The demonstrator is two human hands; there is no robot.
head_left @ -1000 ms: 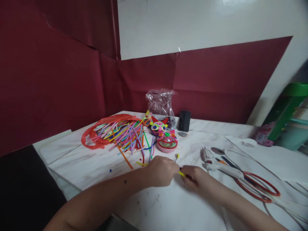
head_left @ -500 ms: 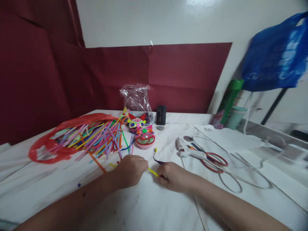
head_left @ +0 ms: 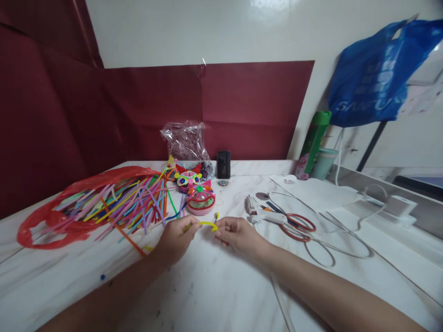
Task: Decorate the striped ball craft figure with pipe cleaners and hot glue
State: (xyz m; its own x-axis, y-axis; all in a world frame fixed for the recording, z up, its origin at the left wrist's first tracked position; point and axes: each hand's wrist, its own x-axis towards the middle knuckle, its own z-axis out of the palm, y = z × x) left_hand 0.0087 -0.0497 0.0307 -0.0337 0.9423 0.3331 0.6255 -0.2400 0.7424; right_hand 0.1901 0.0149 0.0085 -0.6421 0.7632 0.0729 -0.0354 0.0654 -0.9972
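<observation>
Your left hand (head_left: 175, 237) and your right hand (head_left: 237, 235) meet low over the middle of the bench (head_left: 214, 295), and between them runs a yellow pipe cleaner (head_left: 204, 224). Each hand is closed in a pinch on one end of it: your left fingertips (head_left: 194, 227) grip the left end, your right fingertips (head_left: 218, 233) the other. The pipe cleaner arches upward between the two grips in a shallow curve, lifted just clear of the bench surface. A short dark tail hangs from under your right hand; what it is cannot be told.

Just beyond your hands sits a small pink and red cat-faced craft (head_left: 200, 201), with a second colourful face piece (head_left: 187, 177) right behind it. To the left a red plastic bag (head_left: 55, 226) lies open on the bench, spilling a spread of many-coloured pipe cleaners (head_left: 131, 203) toward your left hand. A clear crinkled bag (head_left: 185, 140) stands against the dark red backdrop (head_left: 256, 108), with a black phone (head_left: 223, 164) upright just beside it.

To the right of your right hand lies a white glue gun (head_left: 263, 213), near it red-handled scissors (head_left: 299, 227), and a pale cord (head_left: 346, 240) loops across the bench past them. Farther right stand a green can (head_left: 316, 138) and a teal cup (head_left: 324, 162), and a blue plastic bag (head_left: 377, 78) hangs above them.
</observation>
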